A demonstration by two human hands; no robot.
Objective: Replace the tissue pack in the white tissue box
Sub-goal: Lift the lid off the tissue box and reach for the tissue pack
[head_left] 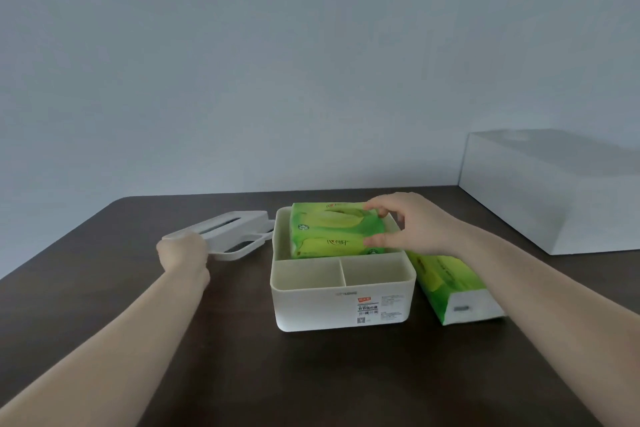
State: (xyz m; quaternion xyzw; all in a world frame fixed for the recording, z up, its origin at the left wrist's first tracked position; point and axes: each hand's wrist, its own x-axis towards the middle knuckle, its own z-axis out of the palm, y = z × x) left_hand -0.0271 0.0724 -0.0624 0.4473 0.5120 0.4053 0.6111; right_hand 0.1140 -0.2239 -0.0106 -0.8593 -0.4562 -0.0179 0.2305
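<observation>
The white tissue box [311,308] stands open on the dark table, with two small bare compartments at its front. A green tissue pack [332,229] sits tilted in the rear compartment, its top above the rim. My right hand [412,224] grips the right end of that pack with thumb and fingers. My left hand [183,250] holds the box's white slotted lid [228,230] by its near end, just left of the box. A second green tissue pack [453,288] lies on the table against the box's right side.
The dark brown table [311,374] has a rounded far-left corner and meets a pale wall behind. A large white box [554,191] stands at the far right of the table.
</observation>
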